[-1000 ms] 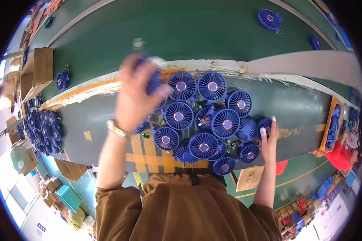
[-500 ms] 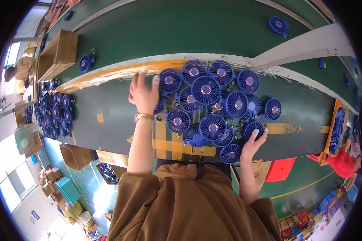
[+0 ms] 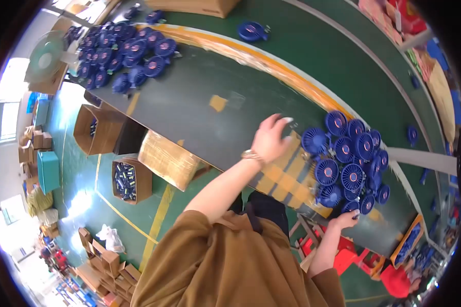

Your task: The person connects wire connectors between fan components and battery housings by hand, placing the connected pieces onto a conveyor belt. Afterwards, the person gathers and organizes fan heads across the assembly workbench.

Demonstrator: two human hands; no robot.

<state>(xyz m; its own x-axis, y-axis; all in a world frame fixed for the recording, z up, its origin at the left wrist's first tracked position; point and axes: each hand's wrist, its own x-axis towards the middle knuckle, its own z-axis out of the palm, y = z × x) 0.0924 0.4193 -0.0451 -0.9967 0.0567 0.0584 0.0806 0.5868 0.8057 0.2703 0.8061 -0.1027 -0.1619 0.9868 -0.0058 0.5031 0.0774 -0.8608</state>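
Note:
My left hand (image 3: 271,139) is just above the dark tabletop, left of a cluster of small blue fans (image 3: 353,176). Its fingers are apart and it holds nothing. Round grilles with copper-coloured centre rings show on most of these fans, which lie crowded and partly stacked. At the cluster's near edge, my right hand (image 3: 345,220) has its fingers curled against a blue fan (image 3: 350,206). The hand partly hides that fan's lower side.
A larger heap of blue fans (image 3: 123,53) covers the table's far left end. Single fans, one a blue fan (image 3: 252,31), lie on the green belt (image 3: 297,46) beyond the taped rim. Cardboard boxes (image 3: 131,180) stand below at left. A person in red (image 3: 396,281) is at lower right.
The view has swung left, so the fan cluster now appears further right and the left heap shows more fully. My left hand has moved away from the cluster; my right hand remains at its near edge.

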